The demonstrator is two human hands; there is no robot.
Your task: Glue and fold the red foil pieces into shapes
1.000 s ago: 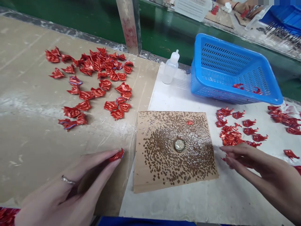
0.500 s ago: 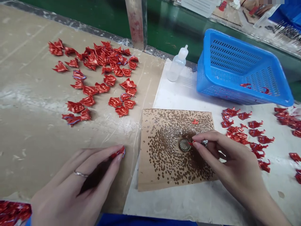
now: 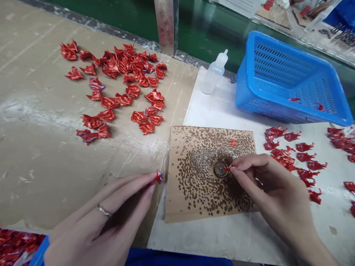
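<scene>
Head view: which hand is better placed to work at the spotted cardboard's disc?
Probably the right hand: it pinches a red foil piece at the disc, while the left hand holds another piece beside the cardboard edge.

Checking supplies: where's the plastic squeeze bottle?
In the head view, the plastic squeeze bottle sits on the white sheet, just left of the blue mesh basket.

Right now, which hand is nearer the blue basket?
Right. The right hand sits below the blue basket, over the cardboard sheet; the left hand is farther, left of the sheet.
</scene>
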